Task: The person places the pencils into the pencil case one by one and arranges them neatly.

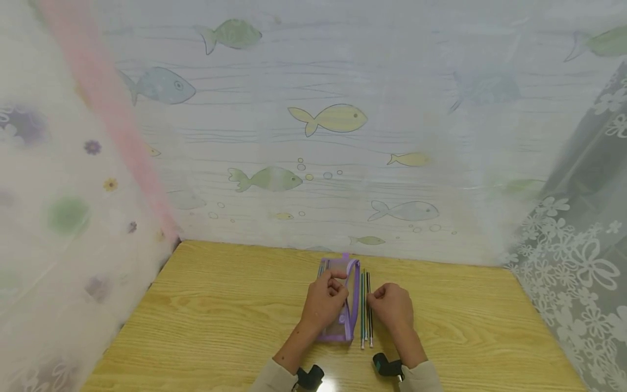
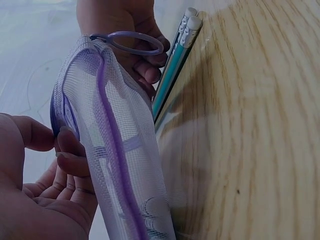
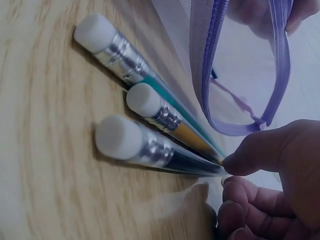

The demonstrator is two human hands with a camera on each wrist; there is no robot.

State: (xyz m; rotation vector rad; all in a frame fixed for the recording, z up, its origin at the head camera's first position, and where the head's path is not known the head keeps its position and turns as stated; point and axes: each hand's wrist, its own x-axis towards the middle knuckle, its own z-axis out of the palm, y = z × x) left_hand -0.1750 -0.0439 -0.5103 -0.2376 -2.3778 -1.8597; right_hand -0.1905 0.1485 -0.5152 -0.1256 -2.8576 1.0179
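Note:
A purple-trimmed mesh pencil case (image 1: 355,313) lies on the table, its zip side gaping open. My left hand (image 1: 324,305) is over it and pinches the zip edge between thumb and fingers, as the left wrist view shows. Just right of the case, three pencils with white erasers lie side by side: a teal pencil (image 3: 161,90), a yellow pencil (image 3: 192,137) and a dark pencil (image 3: 189,165). My right hand (image 1: 394,308) pinches the dark pencil along its shaft, thumb tip against it. Eraser ends point toward me.
The wooden table (image 1: 220,316) reaches back to a curtain (image 1: 274,136) printed with fish. A flowered curtain (image 1: 63,179) hangs at the left, and a lace one (image 1: 578,250) at the right. Black wrist cameras (image 1: 309,377) sit at both cuffs.

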